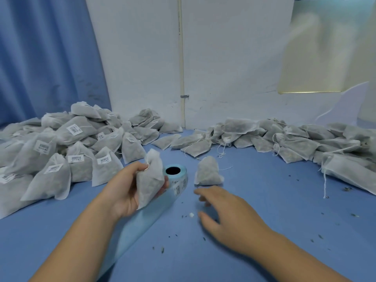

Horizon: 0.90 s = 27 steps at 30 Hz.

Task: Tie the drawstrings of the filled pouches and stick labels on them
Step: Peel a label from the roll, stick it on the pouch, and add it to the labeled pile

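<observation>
My left hand (124,192) grips a filled white pouch (149,180) upright above the blue table, thumb near its gathered neck. Just behind it stands a light-blue label roll (177,176), and its backing strip (142,220) trails toward me under my left forearm. A second filled pouch (207,171) sits on the table to the right of the roll, a thin string lying beside it. My right hand (221,210) hovers low over the table in front of that pouch, fingers spread and holding nothing; it looks motion-blurred.
A heap of labelled pouches (61,151) fills the left of the table. Unlabelled pouches (284,137) with loose strings lie along the back and right. Small dark crumbs (162,250) dot the table surface. A white wall and blue curtain (40,58) stand behind.
</observation>
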Available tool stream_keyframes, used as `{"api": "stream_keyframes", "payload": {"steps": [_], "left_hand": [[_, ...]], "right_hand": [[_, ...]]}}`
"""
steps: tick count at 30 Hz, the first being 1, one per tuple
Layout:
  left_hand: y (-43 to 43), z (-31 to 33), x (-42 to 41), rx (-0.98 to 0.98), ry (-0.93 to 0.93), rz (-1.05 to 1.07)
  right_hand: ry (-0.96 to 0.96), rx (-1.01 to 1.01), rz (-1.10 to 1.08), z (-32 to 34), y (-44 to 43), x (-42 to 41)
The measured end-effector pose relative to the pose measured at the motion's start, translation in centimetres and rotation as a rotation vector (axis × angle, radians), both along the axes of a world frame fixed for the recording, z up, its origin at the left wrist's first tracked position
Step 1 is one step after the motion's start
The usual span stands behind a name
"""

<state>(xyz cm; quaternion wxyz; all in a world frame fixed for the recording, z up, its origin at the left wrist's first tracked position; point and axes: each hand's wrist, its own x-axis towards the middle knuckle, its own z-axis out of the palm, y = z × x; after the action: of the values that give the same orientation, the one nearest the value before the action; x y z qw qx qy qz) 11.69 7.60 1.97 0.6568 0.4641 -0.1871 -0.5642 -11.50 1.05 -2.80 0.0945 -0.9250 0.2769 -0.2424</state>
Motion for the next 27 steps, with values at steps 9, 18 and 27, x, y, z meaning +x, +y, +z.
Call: {"api": "stream_keyframes", "payload": {"steps": [9, 18, 27], "left_hand": [[-0.6, -1.3, 1.2, 0.053, 0.063, -0.127], [-0.9, -1.6, 0.6, 0.07, 0.109, -0.128], [-0.9, -2.2, 0.8, 0.089, 0.054, -0.122]], "right_hand": [[-0.313, 0.309, -0.205, -0.1, -2.4, 8.7], [-0.287, 0.267, -0.182, -1.2, -1.9, 8.5], [-0.31, 0.247, -0.208, -0.9, -1.5, 8.3]]}}
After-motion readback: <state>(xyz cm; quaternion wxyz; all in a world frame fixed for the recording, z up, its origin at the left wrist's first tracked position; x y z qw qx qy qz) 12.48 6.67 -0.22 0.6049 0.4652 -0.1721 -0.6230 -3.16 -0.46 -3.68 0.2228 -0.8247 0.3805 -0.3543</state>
